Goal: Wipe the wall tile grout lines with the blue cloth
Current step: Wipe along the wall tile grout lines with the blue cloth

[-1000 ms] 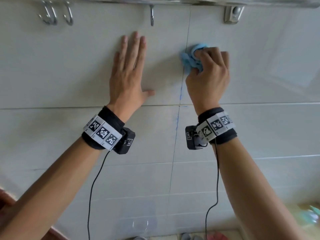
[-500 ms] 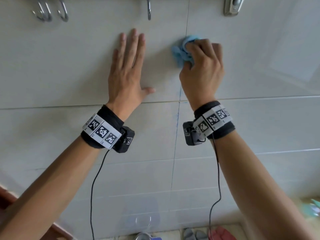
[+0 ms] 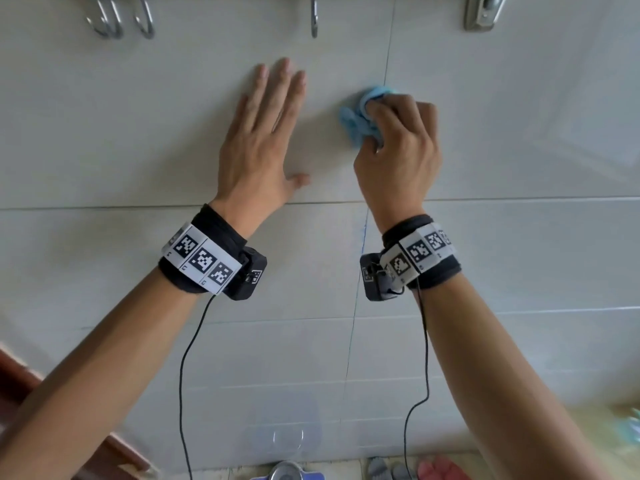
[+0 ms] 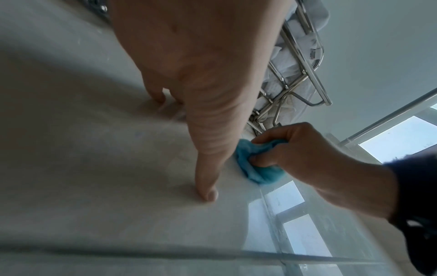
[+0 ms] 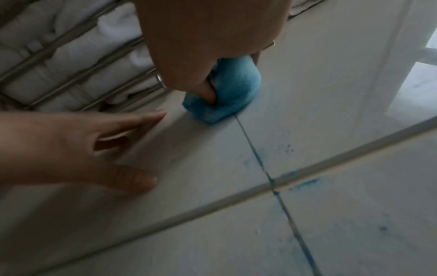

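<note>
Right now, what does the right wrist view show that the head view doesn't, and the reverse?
Only the right wrist view shows the blue smudges on the tile where the grout lines cross, and a metal rack with white fabric behind its bars. Only the head view shows the marker wristbands, the hooks above and both forearms. Both show the right hand gripping the blue cloth against the vertical grout line, and the left hand flat on the wall.

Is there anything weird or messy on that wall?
Yes. The vertical grout line is stained blue below the cloth, with blue smudges on the tiles near the crossing. The other grout looks pale.
</note>
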`<state>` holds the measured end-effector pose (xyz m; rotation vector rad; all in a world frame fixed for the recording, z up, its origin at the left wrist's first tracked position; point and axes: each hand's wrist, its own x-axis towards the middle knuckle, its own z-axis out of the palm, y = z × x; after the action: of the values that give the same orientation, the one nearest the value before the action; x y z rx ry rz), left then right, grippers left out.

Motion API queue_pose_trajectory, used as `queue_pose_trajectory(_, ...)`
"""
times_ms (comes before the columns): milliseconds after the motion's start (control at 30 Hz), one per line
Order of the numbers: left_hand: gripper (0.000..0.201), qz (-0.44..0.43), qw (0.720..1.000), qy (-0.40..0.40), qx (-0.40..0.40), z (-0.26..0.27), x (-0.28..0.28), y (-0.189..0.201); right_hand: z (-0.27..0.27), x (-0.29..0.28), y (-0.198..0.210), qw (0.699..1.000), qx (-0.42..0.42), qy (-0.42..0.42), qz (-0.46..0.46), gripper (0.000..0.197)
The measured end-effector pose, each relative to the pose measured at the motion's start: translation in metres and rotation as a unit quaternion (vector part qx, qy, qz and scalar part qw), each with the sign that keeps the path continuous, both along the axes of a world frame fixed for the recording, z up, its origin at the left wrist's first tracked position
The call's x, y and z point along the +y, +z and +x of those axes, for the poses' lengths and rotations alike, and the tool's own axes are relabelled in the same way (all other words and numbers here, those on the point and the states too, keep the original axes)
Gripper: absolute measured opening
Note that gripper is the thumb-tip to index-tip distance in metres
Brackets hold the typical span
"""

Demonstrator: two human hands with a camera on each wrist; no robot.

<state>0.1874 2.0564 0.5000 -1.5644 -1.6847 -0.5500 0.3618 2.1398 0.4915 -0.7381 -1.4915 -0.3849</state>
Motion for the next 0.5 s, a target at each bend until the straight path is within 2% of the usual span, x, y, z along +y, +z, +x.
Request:
queue_pose_trajectory(100, 0.123, -0.021, 0.999, -0.023, 0.021, -0.016, -0.011, 0.004, -0.008, 0.0, -0.02, 1.0, 0.014, 0.003, 0.009, 0.037)
queue_pose_trajectory(200, 0.118, -0.043, 0.997, -0.018, 0.059, -0.032, -0.023, 0.001, -0.018, -0.01, -0.074, 1.0, -0.021, 0.015, 0.0, 0.04)
queue_pose_trajectory(300, 0.11, -0.053, 0.997, -0.016, 0.061, -0.038, -0.033, -0.007, -0.036, -0.028, -0.121, 0.996, -0.077, 0.048, -0.012, 0.038)
queue_pose_trajectory(367, 0.104, -0.054, 0.997, -0.018, 0.054, -0.038, -0.037, -0.011, -0.04, -0.032, -0.128, 0.992, -0.102, 0.065, -0.022, 0.036)
queue_pose_trajectory(500, 0.096, -0.056, 0.998, -0.027, 0.029, -0.035, -0.039, -0.022, -0.028, -0.032, -0.114, 0.99, -0.109, 0.073, -0.043, 0.035)
